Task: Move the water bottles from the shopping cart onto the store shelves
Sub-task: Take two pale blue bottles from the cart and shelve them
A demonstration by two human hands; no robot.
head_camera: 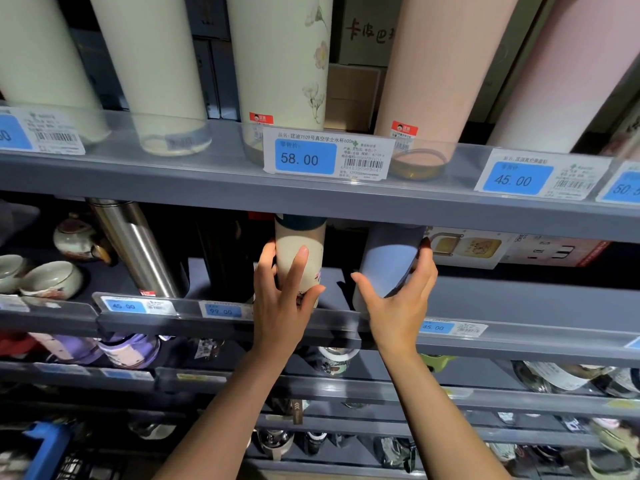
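A cream bottle with a dark cap (313, 252) stands upright on the middle grey shelf (502, 299). My left hand (282, 299) grips it around the lower body, thumb on its left side. Just right of it stands a pale blue bottle (384, 263), its top hidden by the shelf above. My right hand (401, 303) wraps around this bottle's lower part, fingers on its right side. Both bottles sit just behind the shelf's front rail.
A steel flask (138, 247) and ceramic cups (52, 278) stand left on the same shelf, a boxed item (485, 247) to the right. Tall cream and pink bottles (433, 71) fill the upper shelf behind price tags (327, 155). Lower shelves hold more bottles; a blue basket (45, 448) sits bottom left.
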